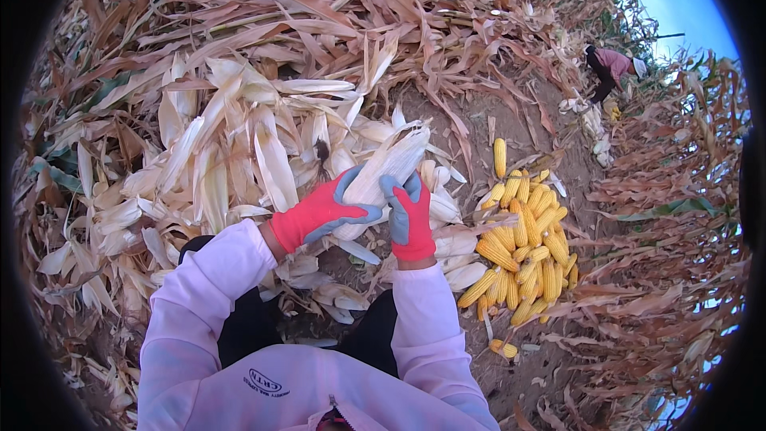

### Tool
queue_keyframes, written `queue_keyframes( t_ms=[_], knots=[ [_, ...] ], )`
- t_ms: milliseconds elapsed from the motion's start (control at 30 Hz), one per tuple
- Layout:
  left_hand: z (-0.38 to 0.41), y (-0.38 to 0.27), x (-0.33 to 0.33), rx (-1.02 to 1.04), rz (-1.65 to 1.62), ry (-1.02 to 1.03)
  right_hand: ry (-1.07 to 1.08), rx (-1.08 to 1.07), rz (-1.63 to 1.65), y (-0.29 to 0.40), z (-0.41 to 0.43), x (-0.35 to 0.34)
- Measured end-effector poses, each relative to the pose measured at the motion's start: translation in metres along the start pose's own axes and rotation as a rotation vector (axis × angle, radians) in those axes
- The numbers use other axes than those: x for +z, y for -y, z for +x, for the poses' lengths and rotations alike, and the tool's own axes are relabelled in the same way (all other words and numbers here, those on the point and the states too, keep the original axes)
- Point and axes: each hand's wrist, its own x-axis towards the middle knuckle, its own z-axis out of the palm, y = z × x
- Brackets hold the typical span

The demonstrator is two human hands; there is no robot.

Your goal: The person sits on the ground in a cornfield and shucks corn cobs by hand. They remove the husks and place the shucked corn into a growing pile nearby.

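Observation:
Both my hands wear red gloves with grey-blue coated palms and fingers. My left hand (326,209) is wrapped around the lower part of an ear of corn in its pale dry husk (389,161), tilted up to the right. The thumb and fingers of my right hand (410,209) close on the husk from the other side. Husk covers the whole visible ear. To the right of my hands lies a heap of bare yellow corn cobs (529,239) on the soil. Left of and beyond my hands spread loose pale husks (209,155).
Dry corn stalks and leaves (287,6) lie thick beyond the husks. More stalks (652,239) line the right side. A single husked cob (502,348) lies nearer me, apart from the heap. A person (610,69) bends over at the far upper right.

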Motion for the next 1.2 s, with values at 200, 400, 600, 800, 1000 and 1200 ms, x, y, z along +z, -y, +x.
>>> queue_keyframes(
  t_ms=[200, 400, 600, 800, 1000, 1200],
  knots=[
    [-0.009, -0.017, -0.001, -0.045, 0.183, 0.085, 0.062, -0.058, -0.07, 0.01, -0.003, 0.002],
    [-0.004, -0.01, -0.009, 0.23, 0.811, -0.212, -0.064, -0.108, -0.053, 0.003, 0.009, -0.007],
    [-0.005, -0.012, -0.009, 0.276, 0.908, -0.24, -0.15, -0.186, -0.032, 0.006, 0.009, -0.01],
    [-0.008, -0.013, -0.002, 0.217, 0.797, -0.199, -0.222, -0.154, -0.107, 0.012, 0.004, -0.023],
    [-0.019, 0.005, 0.012, 0.046, 0.009, -0.038, -0.256, -0.316, -0.081, 0.021, -0.012, -0.013],
    [-0.011, 0.01, 0.016, -0.059, -0.506, 0.118, -0.075, -0.328, 0.285, 0.025, -0.026, -0.018]
  ],
)
